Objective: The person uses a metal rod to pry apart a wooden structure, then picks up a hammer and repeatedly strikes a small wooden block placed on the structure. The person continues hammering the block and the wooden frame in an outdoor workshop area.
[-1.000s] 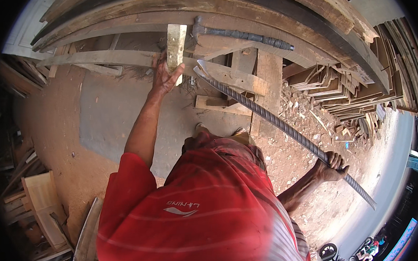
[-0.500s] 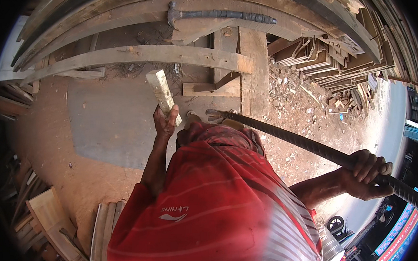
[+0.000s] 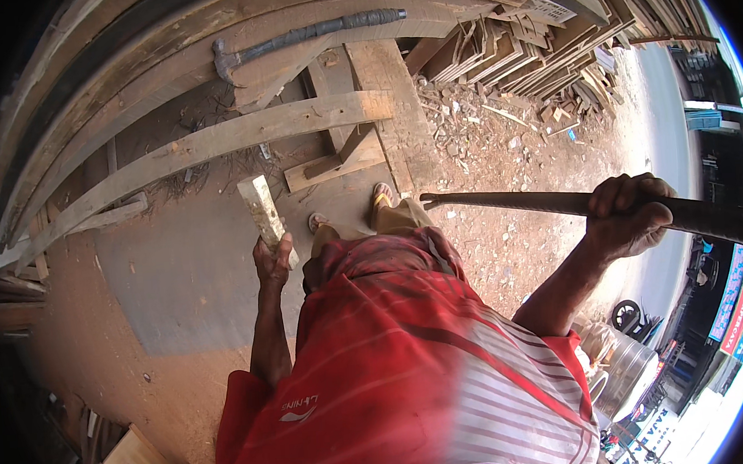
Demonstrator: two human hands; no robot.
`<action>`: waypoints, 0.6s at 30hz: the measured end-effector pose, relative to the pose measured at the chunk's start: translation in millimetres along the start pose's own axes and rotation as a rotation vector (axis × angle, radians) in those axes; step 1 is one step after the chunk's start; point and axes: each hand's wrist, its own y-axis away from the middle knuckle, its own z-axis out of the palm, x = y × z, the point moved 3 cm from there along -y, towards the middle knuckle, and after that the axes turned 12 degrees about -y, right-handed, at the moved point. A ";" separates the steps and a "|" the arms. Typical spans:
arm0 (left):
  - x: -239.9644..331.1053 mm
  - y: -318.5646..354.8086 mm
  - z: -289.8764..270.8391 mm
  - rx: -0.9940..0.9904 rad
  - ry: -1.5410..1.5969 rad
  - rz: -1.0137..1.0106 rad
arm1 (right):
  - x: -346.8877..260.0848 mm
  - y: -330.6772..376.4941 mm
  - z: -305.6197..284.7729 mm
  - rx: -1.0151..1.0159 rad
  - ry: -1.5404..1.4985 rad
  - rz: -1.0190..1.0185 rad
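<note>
My left hand (image 3: 273,262) is closed round the lower end of a short, pale wood block (image 3: 261,206), which stands up out of the grip and tilts to the left. Out to the right, my right hand (image 3: 629,206) is wrapped round a long dark pry bar (image 3: 523,201). The bar's narrow tip points left, near my feet, and its thicker end runs off past my fist to the right rim. A claw hammer (image 3: 317,35) with a dark wrapped handle lies on a thick timber beyond, apart from both hands.
A long beam (image 3: 205,147) crosses in front of me, over a grey sheet (image 3: 178,269) on the dirt floor. It meets a wide plank (image 3: 393,103). Stacked boards (image 3: 505,49) stand at far right beside scattered wood chips. A road (image 3: 667,120) runs along the right.
The view has turned, so the timbers and hammer sit further left. My right hand has come up in view and the pry bar lies nearer level. Both hands keep their hold.
</note>
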 end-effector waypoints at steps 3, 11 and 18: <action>4.8 -6.8 4.6 0.024 -0.068 -0.030 | 32.3 -11.5 -24.6 0.081 0.114 -0.060; 49.0 11.6 47.2 0.113 -0.064 -0.062 | 143.2 -12.0 -96.9 0.184 0.280 0.313; 42.9 46.9 73.4 0.141 -0.125 -0.232 | 178.7 1.2 -110.5 0.091 0.081 0.464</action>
